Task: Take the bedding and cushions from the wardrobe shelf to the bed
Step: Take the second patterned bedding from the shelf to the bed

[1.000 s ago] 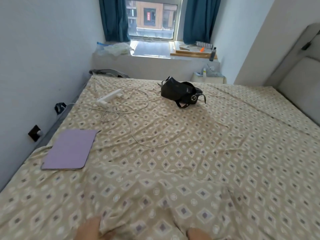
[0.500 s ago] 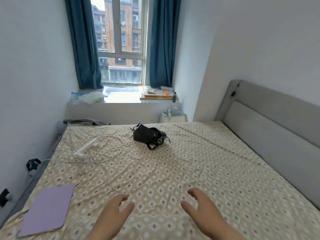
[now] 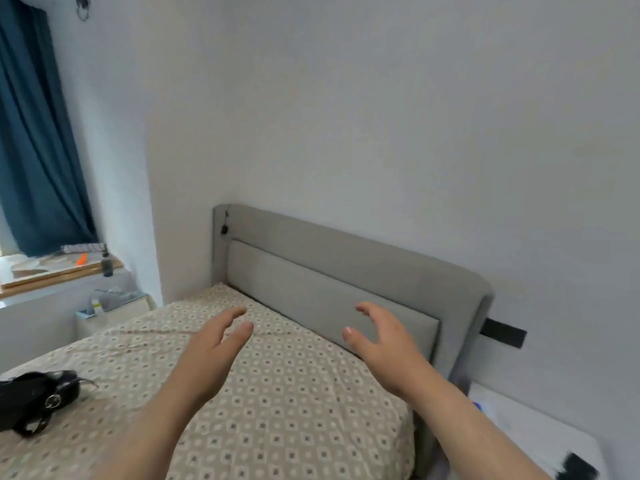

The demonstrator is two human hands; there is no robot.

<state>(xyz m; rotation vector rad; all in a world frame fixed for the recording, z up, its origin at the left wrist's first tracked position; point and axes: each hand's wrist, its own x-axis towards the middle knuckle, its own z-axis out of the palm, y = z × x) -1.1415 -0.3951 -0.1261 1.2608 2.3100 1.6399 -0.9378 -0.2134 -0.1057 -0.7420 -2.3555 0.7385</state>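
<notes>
The bed [image 3: 298, 403] fills the lower left, covered by a beige sheet with a diamond pattern. Its grey padded headboard [image 3: 332, 289] stands against the white wall. My left hand [image 3: 211, 351] hovers above the sheet near the head end, fingers apart and empty. My right hand [image 3: 384, 341] is raised in front of the headboard, fingers spread, holding nothing. No bedding, cushions or wardrobe are in view.
A black handbag [image 3: 34, 396] lies on the sheet at the far left. A small nightstand [image 3: 114, 306] sits beyond the bed under the windowsill [image 3: 59, 268], beside a blue curtain [image 3: 38, 150]. A white surface [image 3: 540, 434] stands right of the bed.
The view has swung right and up, from the window end toward the headboard. Both hands have risen further into view; the purple pad and the cable have left the frame.
</notes>
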